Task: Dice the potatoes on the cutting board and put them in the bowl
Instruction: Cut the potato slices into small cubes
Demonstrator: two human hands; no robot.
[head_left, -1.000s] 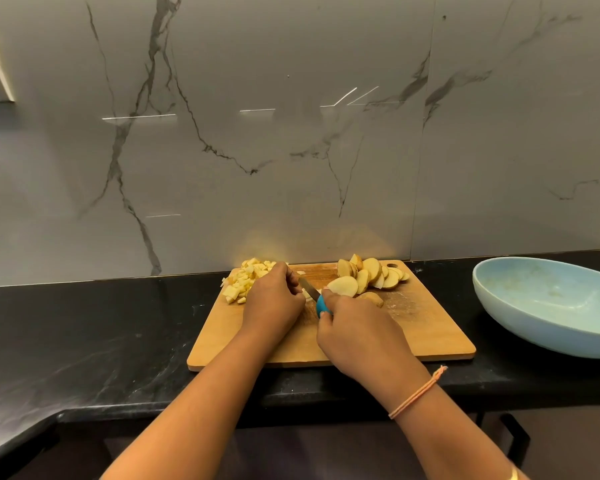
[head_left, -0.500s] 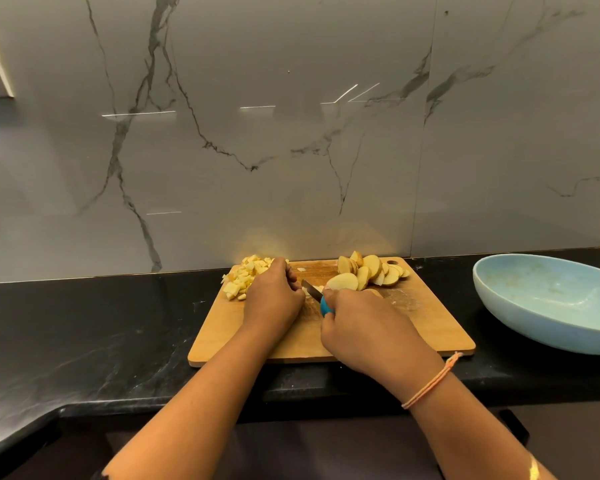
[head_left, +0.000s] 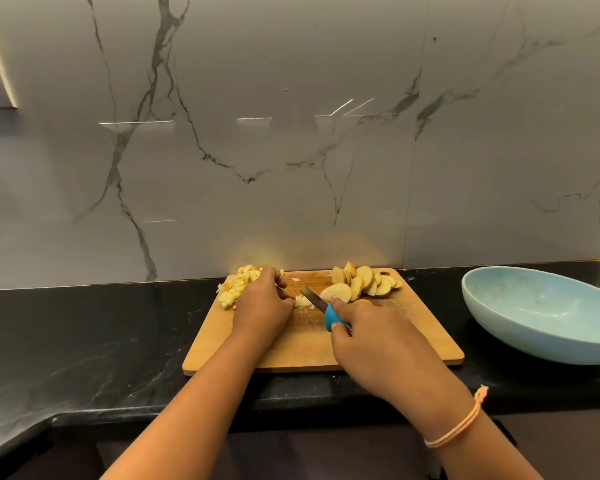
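Potato piece: a small pale potato piece, already cut into rough bits, lies on the far half of the board, between the two hands.
Left hand: the left hand arches over the board, fingers curled down, their tips pinning that piece from the left.
Knife: the knife has a short dull-metal blade and a rounded bright blue handle; the blade slants up and left to the piece.
Right hand: the right hand is wrapped tightly round the blue handle.
Diced potato: a heap of small yellow-white cubes of diced potato sits at the board's far left corner, partly behind the left hand.
Potato slices: rounded potato slices, pale-faced with tan skin rims, overlap at the far right.
Cutting board: the flat rectangular wooden cutting board has rounded corners and a scuffed middle.
Bowl: a wide, shallow pale blue bowl, smudged inside, stands right of the board, apart from it.
Countertop: the countertop is polished black stone with faint grey veins.
Wall: the wall is glossy grey marble-look panels with dark veins.
Wristband: a thin orange cord wristband circles the right wrist.
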